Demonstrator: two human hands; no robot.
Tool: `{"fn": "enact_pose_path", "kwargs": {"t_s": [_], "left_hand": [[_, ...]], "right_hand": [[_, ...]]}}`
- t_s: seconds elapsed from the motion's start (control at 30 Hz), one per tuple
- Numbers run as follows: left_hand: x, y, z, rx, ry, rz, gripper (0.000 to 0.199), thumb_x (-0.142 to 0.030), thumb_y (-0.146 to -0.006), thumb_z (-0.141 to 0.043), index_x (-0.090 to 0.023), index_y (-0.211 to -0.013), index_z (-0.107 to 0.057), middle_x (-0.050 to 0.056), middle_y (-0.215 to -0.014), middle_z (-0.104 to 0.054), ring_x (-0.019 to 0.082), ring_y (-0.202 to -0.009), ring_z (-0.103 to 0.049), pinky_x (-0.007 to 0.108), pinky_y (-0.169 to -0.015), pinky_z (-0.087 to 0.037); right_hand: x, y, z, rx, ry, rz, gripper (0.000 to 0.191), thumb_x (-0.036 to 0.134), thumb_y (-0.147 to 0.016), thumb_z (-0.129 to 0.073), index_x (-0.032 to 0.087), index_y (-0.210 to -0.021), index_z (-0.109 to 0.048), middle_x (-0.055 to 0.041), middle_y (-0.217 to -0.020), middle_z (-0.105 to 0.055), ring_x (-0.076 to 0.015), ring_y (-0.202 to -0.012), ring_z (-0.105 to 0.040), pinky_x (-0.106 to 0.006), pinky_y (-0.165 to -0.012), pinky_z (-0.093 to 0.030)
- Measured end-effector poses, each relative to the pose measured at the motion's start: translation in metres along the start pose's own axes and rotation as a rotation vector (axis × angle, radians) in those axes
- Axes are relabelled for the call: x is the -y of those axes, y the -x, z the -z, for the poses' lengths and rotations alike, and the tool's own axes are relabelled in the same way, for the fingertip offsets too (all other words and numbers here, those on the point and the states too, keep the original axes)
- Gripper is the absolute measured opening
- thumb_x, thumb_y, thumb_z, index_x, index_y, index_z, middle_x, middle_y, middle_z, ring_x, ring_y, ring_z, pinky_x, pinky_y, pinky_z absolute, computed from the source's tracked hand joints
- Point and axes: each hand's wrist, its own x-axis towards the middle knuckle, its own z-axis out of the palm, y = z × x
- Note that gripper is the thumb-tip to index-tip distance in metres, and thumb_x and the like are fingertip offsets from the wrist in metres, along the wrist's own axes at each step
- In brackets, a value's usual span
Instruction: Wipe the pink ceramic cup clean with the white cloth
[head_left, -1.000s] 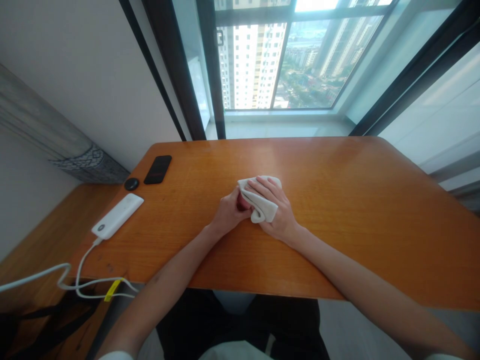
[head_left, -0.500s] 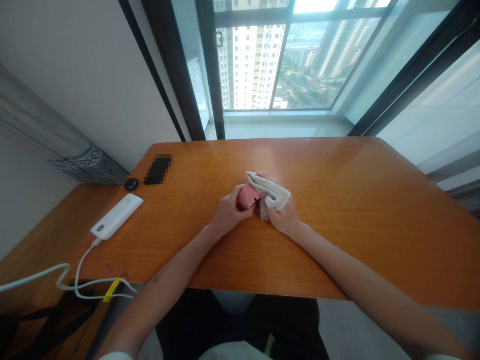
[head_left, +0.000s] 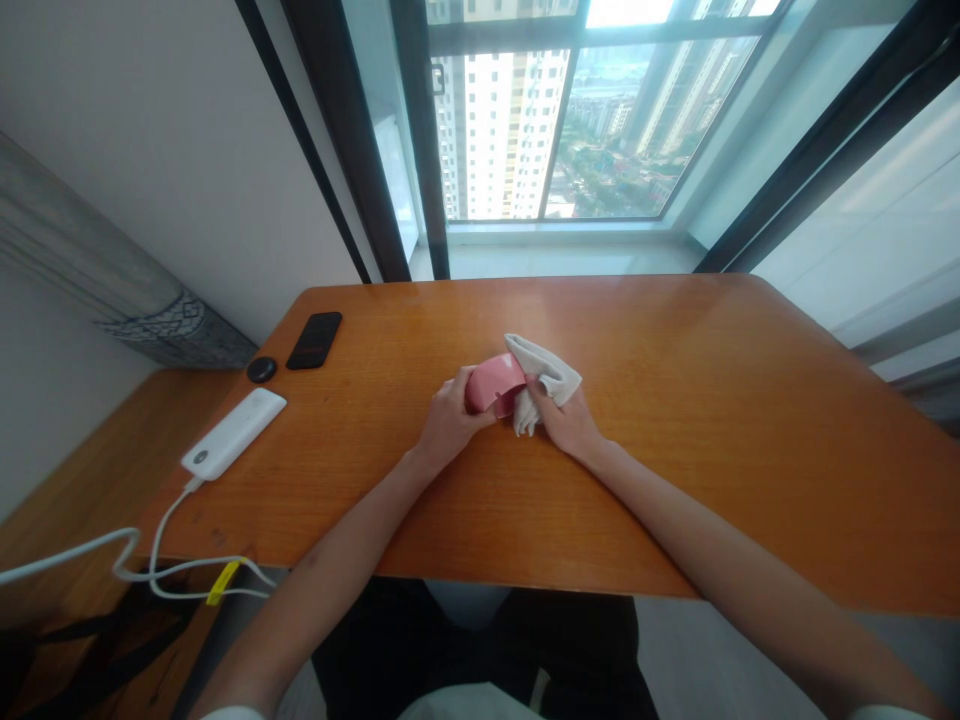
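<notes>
Over the middle of the wooden table, my left hand is closed around the left side of a small pink, rounded, hollow-looking object. Its exact kind does not show; a notch is visible in its lower edge. My right hand grips a folded white cloth, thumb on the near side. The cloth's left edge meets the right side of the pink object. The right fingers are mostly hidden behind the cloth.
At the table's left side lie a black phone, a round black object and a white power bank with a white cable running off the edge. A window is beyond the table.
The pink object has turned in my left hand, so more of its rounded outside and notched edge shows. The cloth has shifted slightly, its top corner now higher and further right.
</notes>
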Motion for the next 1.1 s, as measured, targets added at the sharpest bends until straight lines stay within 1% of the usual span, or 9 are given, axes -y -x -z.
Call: {"fn": "enact_pose_path", "kwargs": {"t_s": [0.1,0.2,0.3,0.47,0.67,0.77,0.93,1.03,1.1], "left_hand": [[0.002,-0.001,0.001,-0.027,-0.059,0.003,0.039,-0.043,-0.092,-0.085,-0.024,-0.119,-0.063,0.004,-0.104,-0.075,0.024,-0.092,-0.068,0.033,-0.084,-0.052],[0.004,-0.002,0.001,-0.016,-0.072,0.031,0.037,-0.043,-0.093,-0.084,-0.023,-0.115,-0.060,0.005,-0.103,-0.074,0.026,-0.092,-0.068,0.035,-0.083,-0.052],[0.007,-0.003,0.000,0.012,-0.054,0.041,0.033,-0.043,-0.098,-0.078,-0.024,-0.115,-0.057,0.007,-0.106,-0.074,0.028,-0.094,-0.069,0.038,-0.084,-0.054],[0.017,-0.002,-0.001,0.012,-0.071,-0.038,0.035,-0.044,-0.105,-0.068,-0.021,-0.128,-0.055,0.015,-0.127,-0.072,0.034,-0.120,-0.070,0.050,-0.105,-0.056],[0.024,0.000,-0.001,0.025,-0.081,-0.070,0.050,-0.051,-0.106,-0.066,-0.019,-0.142,-0.049,0.023,-0.152,-0.062,0.039,-0.147,-0.059,0.061,-0.123,-0.048],[0.025,0.000,-0.001,0.033,-0.077,-0.093,0.048,-0.049,-0.107,-0.064,-0.019,-0.142,-0.049,0.024,-0.155,-0.060,0.039,-0.151,-0.056,0.063,-0.127,-0.045],[0.025,0.000,0.000,0.047,-0.087,-0.110,0.048,-0.049,-0.109,-0.060,-0.017,-0.142,-0.047,0.027,-0.156,-0.059,0.041,-0.154,-0.054,0.067,-0.127,-0.044],[0.024,0.000,0.000,0.055,-0.101,-0.116,0.051,-0.051,-0.109,-0.061,-0.017,-0.144,-0.046,0.026,-0.155,-0.060,0.041,-0.153,-0.055,0.067,-0.128,-0.044],[0.023,0.001,-0.003,0.065,-0.128,-0.133,0.055,-0.052,-0.109,-0.063,-0.018,-0.147,-0.045,0.025,-0.156,-0.060,0.041,-0.158,-0.052,0.067,-0.131,-0.041]], "right_hand": [[-0.001,0.001,-0.001,0.024,-0.004,-0.009,0.049,0.066,-0.109,-0.057,0.022,-0.119,-0.076,-0.0104,-0.111,-0.082,-0.0329,-0.119,-0.076,-0.055,-0.122,-0.055],[-0.003,0.002,-0.001,0.036,-0.001,-0.031,0.050,0.067,-0.108,-0.058,0.023,-0.124,-0.075,-0.0118,-0.121,-0.082,-0.0335,-0.122,-0.076,-0.057,-0.124,-0.054],[-0.004,0.003,-0.001,0.053,0.013,-0.019,0.051,0.067,-0.108,-0.060,0.025,-0.134,-0.074,-0.0121,-0.131,-0.081,-0.0350,-0.132,-0.073,-0.058,-0.129,-0.049],[-0.004,0.003,-0.001,0.091,0.049,0.051,0.060,0.061,-0.111,-0.057,0.025,-0.159,-0.062,-0.0127,-0.154,-0.073,-0.0345,-0.151,-0.063,-0.057,-0.136,-0.041],[-0.007,0.002,-0.001,0.116,0.090,0.133,0.066,0.058,-0.111,-0.057,0.023,-0.167,-0.054,-0.0141,-0.168,-0.061,-0.0333,-0.159,-0.055,-0.055,-0.140,-0.037],[-0.008,0.001,-0.001,0.111,0.096,0.165,0.066,0.058,-0.111,-0.056,0.023,-0.167,-0.054,-0.0134,-0.170,-0.059,-0.0333,-0.160,-0.055,-0.056,-0.140,-0.036],[-0.004,0.000,-0.003,0.098,0.089,0.154,0.065,0.061,-0.110,-0.059,0.027,-0.165,-0.056,-0.0102,-0.170,-0.059,-0.0346,-0.157,-0.058,-0.059,-0.137,-0.043],[-0.003,0.000,-0.003,0.086,0.084,0.137,0.063,0.061,-0.107,-0.063,0.032,-0.163,-0.058,-0.0066,-0.167,-0.063,-0.0342,-0.156,-0.060,-0.060,-0.135,-0.047],[-0.004,0.001,-0.004,0.062,0.095,0.127,0.059,0.057,-0.107,-0.066,0.034,-0.161,-0.061,-0.0053,-0.163,-0.067,-0.0341,-0.153,-0.062,-0.061,-0.133,-0.048]]}}
